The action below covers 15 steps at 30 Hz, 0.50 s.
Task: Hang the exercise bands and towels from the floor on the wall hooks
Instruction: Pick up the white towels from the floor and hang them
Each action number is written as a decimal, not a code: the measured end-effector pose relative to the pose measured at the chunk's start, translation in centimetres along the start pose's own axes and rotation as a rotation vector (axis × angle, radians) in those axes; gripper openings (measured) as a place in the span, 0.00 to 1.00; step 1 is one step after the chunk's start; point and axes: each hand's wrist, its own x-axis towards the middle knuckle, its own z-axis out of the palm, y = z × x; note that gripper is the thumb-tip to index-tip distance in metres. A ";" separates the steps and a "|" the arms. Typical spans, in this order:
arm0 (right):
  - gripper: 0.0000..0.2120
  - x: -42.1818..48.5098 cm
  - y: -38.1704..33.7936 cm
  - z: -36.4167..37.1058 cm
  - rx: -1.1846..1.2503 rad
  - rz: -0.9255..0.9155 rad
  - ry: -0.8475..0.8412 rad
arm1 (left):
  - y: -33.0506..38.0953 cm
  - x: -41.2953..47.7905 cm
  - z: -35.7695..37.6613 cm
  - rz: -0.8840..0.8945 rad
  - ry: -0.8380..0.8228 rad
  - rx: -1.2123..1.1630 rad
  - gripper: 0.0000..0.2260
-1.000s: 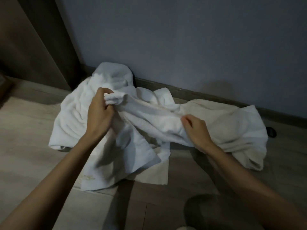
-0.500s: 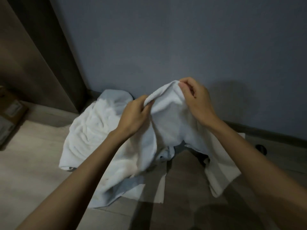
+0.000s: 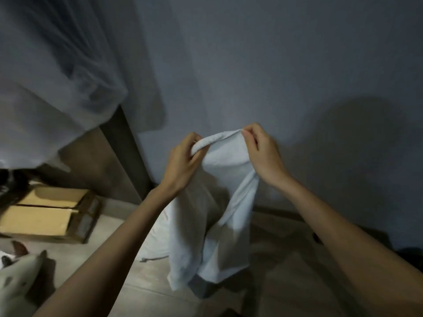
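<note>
Towel [image 3: 225, 186] held up.
Left hand [image 3: 183, 162] at 9 o'clock, right hand [image 3: 263, 156] at 3; both grips pinch its hem.

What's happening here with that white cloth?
A person holds a white towel up by its top edge, left hand and right hand each gripping it, before a grey wall. The rest hangs down toward the floor. More white cloth lies on the floor behind it, and a cardboard box sits at the left. No hook is in view, so the towel is not yet hung.
</note>
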 end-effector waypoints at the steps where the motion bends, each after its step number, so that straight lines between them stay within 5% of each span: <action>1: 0.08 1.1 -2.6 -1.7 0.004 -0.013 -0.009 | 2.5 1.1 -1.9 0.017 0.007 0.022 0.06; 15: 0.11 13.9 -39.7 -23.6 -0.081 -0.506 0.167 | 37.1 13.5 -28.2 0.322 0.469 0.323 0.11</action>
